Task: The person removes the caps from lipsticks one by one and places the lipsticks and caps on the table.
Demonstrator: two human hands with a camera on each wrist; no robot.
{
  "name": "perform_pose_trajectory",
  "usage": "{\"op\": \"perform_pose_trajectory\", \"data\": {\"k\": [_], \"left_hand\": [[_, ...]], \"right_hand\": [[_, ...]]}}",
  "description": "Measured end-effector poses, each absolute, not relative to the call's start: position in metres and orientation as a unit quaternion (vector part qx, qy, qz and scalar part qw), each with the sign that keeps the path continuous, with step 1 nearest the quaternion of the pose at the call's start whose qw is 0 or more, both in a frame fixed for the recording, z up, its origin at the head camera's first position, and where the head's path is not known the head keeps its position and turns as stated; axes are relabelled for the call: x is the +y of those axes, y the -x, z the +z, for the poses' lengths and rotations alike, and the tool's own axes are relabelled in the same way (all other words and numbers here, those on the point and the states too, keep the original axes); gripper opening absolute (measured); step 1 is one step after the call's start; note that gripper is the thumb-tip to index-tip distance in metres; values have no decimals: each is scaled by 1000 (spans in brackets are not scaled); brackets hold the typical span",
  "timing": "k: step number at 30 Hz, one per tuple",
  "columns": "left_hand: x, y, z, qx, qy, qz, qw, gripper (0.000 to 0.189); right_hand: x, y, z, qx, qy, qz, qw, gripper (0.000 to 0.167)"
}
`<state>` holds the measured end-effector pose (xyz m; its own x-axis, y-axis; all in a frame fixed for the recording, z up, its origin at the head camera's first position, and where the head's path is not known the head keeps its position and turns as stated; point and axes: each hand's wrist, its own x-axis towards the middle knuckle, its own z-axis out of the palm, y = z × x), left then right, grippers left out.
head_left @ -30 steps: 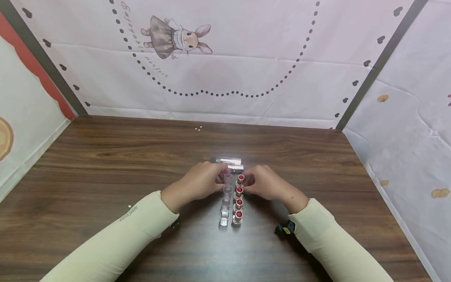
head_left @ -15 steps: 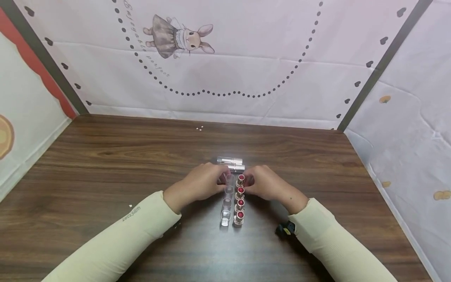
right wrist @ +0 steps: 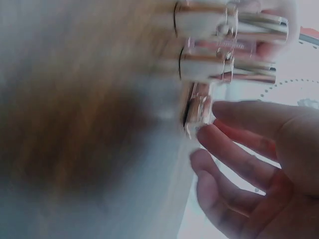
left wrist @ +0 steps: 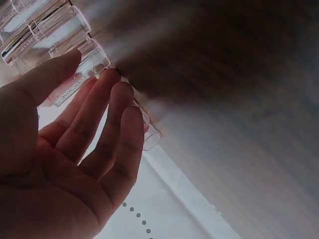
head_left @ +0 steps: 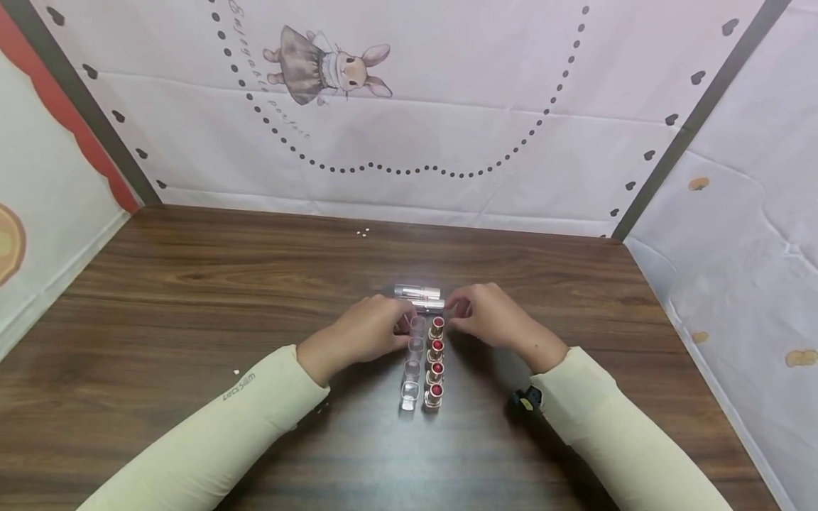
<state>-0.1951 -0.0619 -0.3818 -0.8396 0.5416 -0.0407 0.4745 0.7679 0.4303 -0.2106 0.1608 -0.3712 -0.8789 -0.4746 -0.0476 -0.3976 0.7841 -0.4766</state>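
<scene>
Far clear cap in your left hand, grip narrow, thumb and fingers pinching it; three more clear caps in line toward you; four red lipsticks upright, uncapped, in row just right; two silver tubes lying just beyond; your right hand near their right end, grip loosely parted, contact unclear; all on dark wood counter; rabbit-print cloth behind.

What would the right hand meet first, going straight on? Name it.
Probably the nearer lying lipstick tube, at its silver end; the right hand looks close, but depth is unclear.
</scene>
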Motion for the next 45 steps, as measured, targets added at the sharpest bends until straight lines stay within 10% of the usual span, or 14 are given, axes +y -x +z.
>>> {"op": "perform_pose_trajectory", "data": {"k": [45], "left_hand": [[-63,191,-380,942,-262,195,73,17]], "right_hand": [[147,227,-380,958,240,-153,27,13]]}}
